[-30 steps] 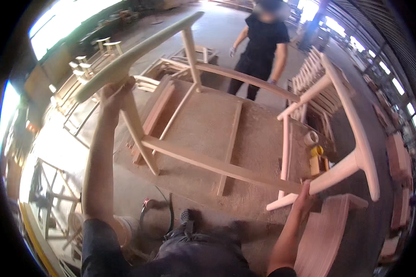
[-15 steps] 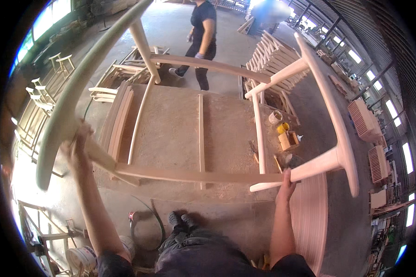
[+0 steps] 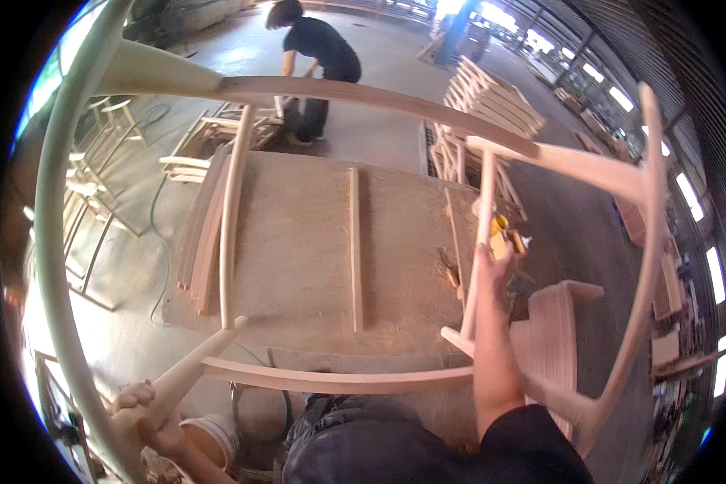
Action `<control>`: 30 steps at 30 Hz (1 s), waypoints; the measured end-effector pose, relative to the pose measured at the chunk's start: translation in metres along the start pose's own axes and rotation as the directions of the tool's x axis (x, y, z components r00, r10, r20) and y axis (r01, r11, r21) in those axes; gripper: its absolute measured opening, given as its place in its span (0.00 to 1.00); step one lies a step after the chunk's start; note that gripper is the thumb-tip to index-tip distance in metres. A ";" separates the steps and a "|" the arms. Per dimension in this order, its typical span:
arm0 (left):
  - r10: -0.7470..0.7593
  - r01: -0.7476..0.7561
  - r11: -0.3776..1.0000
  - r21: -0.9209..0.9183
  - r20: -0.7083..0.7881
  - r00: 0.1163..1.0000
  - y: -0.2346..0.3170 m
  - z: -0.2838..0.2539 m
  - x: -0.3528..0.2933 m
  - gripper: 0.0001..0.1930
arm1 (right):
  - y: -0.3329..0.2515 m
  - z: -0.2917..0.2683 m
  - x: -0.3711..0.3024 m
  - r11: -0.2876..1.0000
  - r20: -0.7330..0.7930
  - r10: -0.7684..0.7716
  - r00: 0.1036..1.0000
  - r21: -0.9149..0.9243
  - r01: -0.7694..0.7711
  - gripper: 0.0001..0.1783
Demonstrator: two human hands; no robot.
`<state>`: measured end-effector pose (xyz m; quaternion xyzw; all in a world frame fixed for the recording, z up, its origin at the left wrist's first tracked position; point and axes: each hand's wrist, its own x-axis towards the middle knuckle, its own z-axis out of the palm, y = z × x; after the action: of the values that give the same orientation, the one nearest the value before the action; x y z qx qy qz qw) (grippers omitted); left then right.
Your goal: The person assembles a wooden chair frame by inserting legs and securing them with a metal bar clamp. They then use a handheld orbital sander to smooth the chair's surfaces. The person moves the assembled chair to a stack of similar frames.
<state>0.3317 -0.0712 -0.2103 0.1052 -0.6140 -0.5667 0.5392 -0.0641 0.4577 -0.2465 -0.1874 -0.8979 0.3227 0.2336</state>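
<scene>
Pale bare wood makes up the open chair frame [image 3: 379,95], which spans the space before the person, over the dusty work surface [image 3: 290,242]; whether any leg touches down cannot be told. Its two rails run left to right across the body — the near rail [image 3: 339,381] close to the waist; the left hand [image 3: 135,399] is curled round the near-left leg joint, most of the frame lying ahead and rightward of it; the right hand [image 3: 494,262] reaches farther forward, fingers closed about the slim right stretcher [image 3: 484,214] — grip firmness unclear.
</scene>
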 end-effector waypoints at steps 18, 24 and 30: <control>-0.472 0.385 0.862 -0.329 -0.242 0.848 -0.018 -0.028 -0.121 0.23 | 0.142 -0.019 -0.015 0.773 0.411 0.278 0.868 0.440 -0.456 0.13; -0.481 0.366 0.856 -0.365 -0.300 0.824 -0.026 -0.054 -0.113 0.27 | 0.055 -0.043 -0.031 0.784 0.308 0.197 0.931 0.521 -0.338 0.12; -0.508 0.332 0.830 -0.448 -0.361 0.782 0.005 -0.009 -0.039 0.26 | -0.002 -0.064 -0.050 0.783 0.225 0.125 0.966 0.576 -0.236 0.13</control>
<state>0.3568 -0.0463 -0.2294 0.2737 -0.3117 -0.7344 0.5372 0.0106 0.4636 -0.2168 -0.1606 -0.7449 0.6251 0.1691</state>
